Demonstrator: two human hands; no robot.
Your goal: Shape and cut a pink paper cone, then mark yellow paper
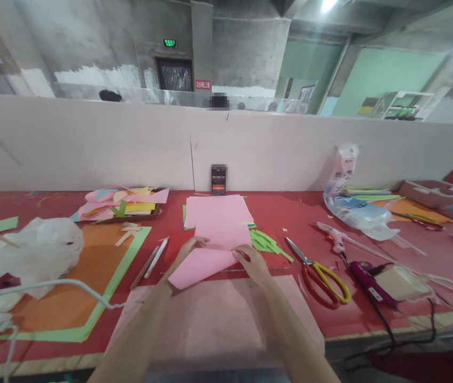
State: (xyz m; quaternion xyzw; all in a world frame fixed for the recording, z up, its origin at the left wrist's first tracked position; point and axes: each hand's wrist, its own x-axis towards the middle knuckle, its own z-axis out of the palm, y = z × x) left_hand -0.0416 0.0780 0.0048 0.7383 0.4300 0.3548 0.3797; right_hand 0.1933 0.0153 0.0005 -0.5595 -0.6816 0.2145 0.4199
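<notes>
A pink sheet of paper (202, 266) is tilted up in front of me, its lower left corner reaching over my left forearm. My right hand (253, 263) pinches its right end between thumb and fingers. At its upper left edge, my left hand (193, 246) is closed on the sheet, partly hidden behind it. Just beyond lies a stack of pink paper (218, 211) with green and yellow edges under it. Cut green paper strips (265, 242) lie right of the hands on a red board (276, 260). A larger pale pink sheet (226, 319) spreads beneath my forearms.
Scissors (318, 274) with red and yellow handles and a glue gun (334, 236) lie to the right, among cords. A white pen (156, 258), orange sheets (78, 282) and a plastic bag (34, 250) are left. A phone (219, 180) leans on the partition (130, 143).
</notes>
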